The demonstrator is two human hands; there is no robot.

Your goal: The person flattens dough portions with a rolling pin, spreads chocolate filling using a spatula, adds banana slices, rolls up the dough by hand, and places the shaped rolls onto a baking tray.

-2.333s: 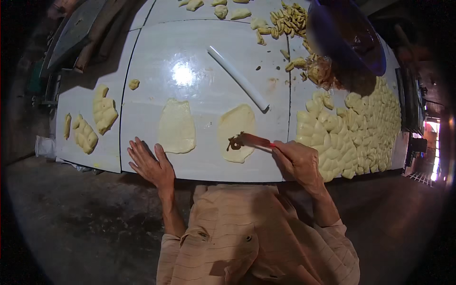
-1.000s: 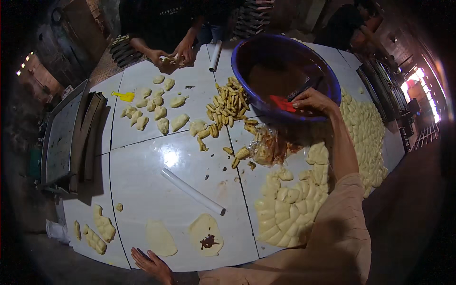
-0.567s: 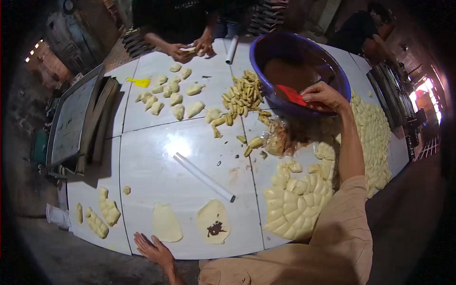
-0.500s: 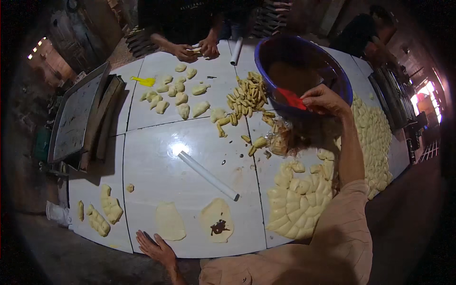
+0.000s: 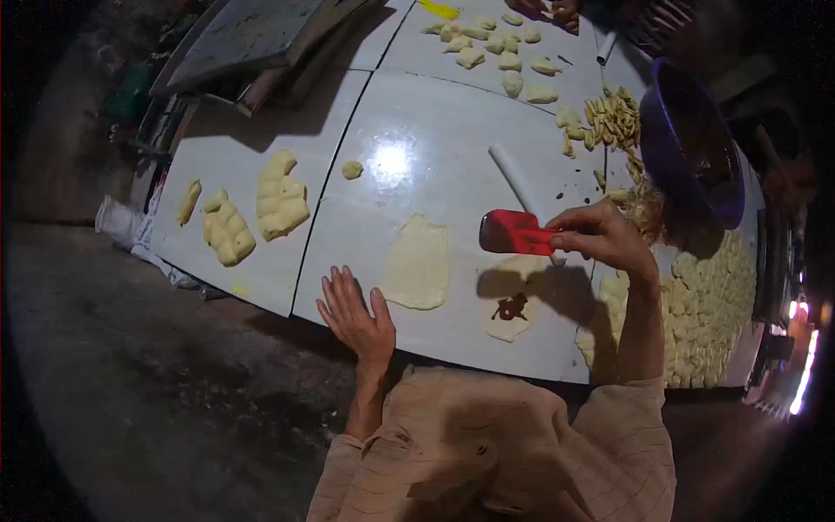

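My right hand (image 5: 609, 237) grips the handle end of a red spatula (image 5: 528, 235), whose blade carries dark brown paste. It is held above the table, over the far end of a flattened dough piece (image 5: 497, 324) with a smear of chocolate-brown filling (image 5: 511, 306) on it. To its left lies a plain flattened dough sheet (image 5: 417, 265). Palm down with fingers spread, my left hand (image 5: 357, 315) rests at the table's front edge, just left of the plain sheet. Behind the spatula a white rolling rod (image 5: 513, 178) lies slantwise, partly hidden.
A purple basin (image 5: 654, 122) stands at the right, beside a heap of small finger-shaped pieces (image 5: 613, 117). Many dough pieces (image 5: 709, 300) cover the right end. Dough strips (image 5: 283, 196) and metal trays (image 5: 252, 43) are at the left. A co-worker's hands (image 5: 557, 10) show at the far edge.
My right hand has brought the spatula from the basin leftward and nearer, over the filled dough piece. My left hand still rests by the plain sheet. The view has swung left and down.
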